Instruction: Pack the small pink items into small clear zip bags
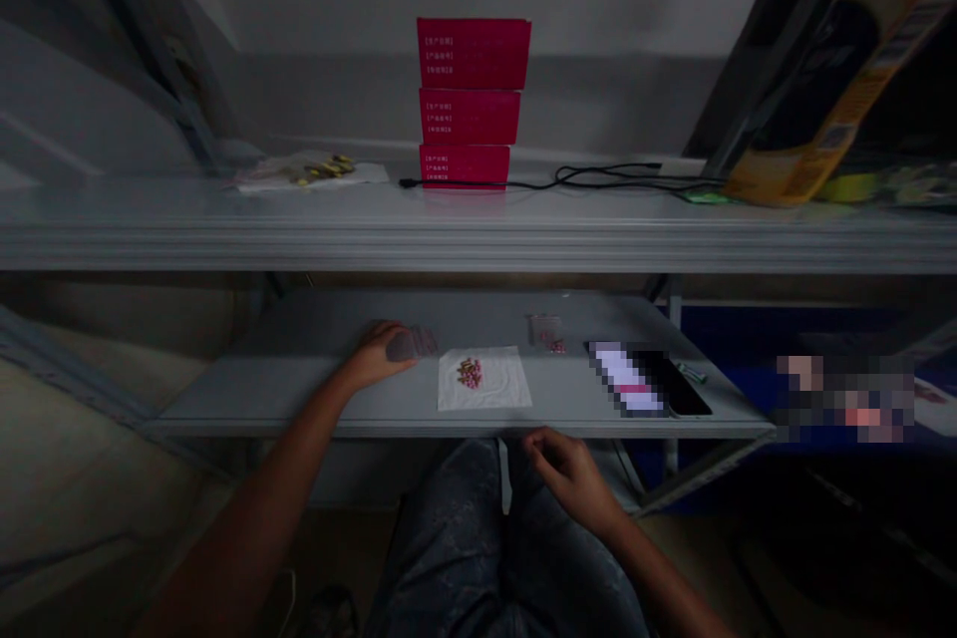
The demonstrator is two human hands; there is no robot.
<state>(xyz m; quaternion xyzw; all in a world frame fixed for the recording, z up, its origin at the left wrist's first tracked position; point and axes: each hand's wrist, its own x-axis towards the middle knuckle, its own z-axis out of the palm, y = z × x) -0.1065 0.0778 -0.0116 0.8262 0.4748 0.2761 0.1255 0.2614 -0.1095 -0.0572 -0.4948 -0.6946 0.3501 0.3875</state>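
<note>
My left hand (378, 357) rests on the grey metal shelf (224, 404) and grips a translucent blister sheet (414, 343) under its fingers. To its right lies a white paper sheet (500, 389) with a small heap of pink pills (470, 373) on it. Behind that is a small clear bag (545, 329) with pink pills at its lower end. My right hand (564, 471) hangs at the shelf's front edge above my knee, fingers loosely curled and holding nothing.
A phone (647, 381) with a pixelated screen lies right of the paper. Above, a higher shelf (478, 234) holds several stacked red boxes (473, 105), a black cable (613, 179), a paper with yellow items (310, 171) and a yellow package (837, 90).
</note>
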